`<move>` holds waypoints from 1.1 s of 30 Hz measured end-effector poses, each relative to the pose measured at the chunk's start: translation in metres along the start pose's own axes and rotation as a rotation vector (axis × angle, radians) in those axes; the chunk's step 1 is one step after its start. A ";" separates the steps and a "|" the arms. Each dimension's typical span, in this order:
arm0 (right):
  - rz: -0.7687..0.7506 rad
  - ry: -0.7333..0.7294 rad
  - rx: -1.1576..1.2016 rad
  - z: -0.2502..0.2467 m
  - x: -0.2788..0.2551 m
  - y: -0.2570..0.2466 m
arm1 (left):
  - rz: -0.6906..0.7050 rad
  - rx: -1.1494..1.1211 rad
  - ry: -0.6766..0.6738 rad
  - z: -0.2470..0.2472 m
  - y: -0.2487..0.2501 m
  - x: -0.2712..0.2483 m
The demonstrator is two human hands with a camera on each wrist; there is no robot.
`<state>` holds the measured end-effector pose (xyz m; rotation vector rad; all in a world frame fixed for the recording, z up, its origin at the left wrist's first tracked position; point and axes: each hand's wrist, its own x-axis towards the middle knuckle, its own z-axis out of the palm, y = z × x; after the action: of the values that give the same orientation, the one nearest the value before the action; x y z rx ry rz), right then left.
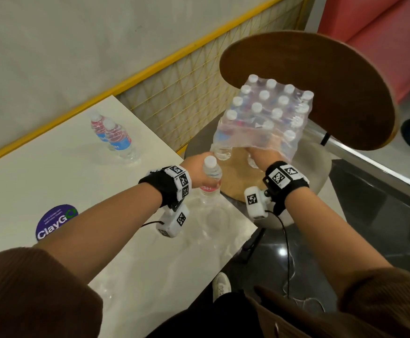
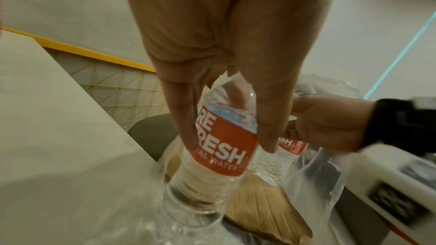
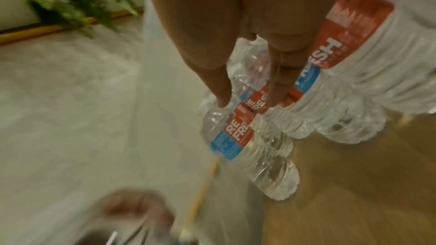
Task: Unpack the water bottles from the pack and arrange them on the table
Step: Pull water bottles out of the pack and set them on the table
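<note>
My left hand (image 1: 197, 170) grips a clear water bottle (image 1: 211, 178) with a red label (image 2: 221, 146), upright over the table's right corner, thumb and fingers curled round its upper body. The shrink-wrapped pack (image 1: 267, 111) of several white-capped bottles stands on a chair seat (image 1: 233, 184). My right hand (image 1: 263, 152) reaches into the pack's torn near side and curls round another bottle (image 3: 238, 137) there, partly under the plastic. Two unpacked bottles (image 1: 116, 140) stand close together at the back of the white table (image 1: 52, 181).
Loose clear wrap (image 1: 206, 225) drapes over the table's right corner. The chair's round wooden back (image 1: 340, 76) rises behind the pack. A yellow wire fence (image 1: 186, 76) runs beyond the table. A purple sticker (image 1: 55, 222) lies on the table near my left forearm.
</note>
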<state>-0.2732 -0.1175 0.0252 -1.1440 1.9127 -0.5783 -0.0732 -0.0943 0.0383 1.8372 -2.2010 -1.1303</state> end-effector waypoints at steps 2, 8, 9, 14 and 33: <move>0.107 -0.070 0.006 -0.001 0.007 -0.004 | -0.008 0.065 -0.027 -0.005 -0.004 -0.012; 0.004 -0.121 -0.125 0.011 -0.002 -0.002 | -0.086 0.190 -0.167 -0.028 -0.036 -0.048; -0.083 -0.097 -0.142 0.019 -0.006 0.000 | -0.086 0.159 -0.179 -0.032 -0.041 -0.054; -0.330 -0.197 0.261 0.042 -0.050 0.002 | -0.223 -0.092 -0.246 -0.047 -0.069 -0.080; -0.596 -1.057 -0.168 0.187 -0.200 -0.035 | -0.578 0.055 -0.210 -0.071 -0.145 -0.169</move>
<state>-0.0502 0.0446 0.0267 -1.6841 0.7152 -0.0380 0.1293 0.0154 0.0753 2.5846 -1.8454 -1.4099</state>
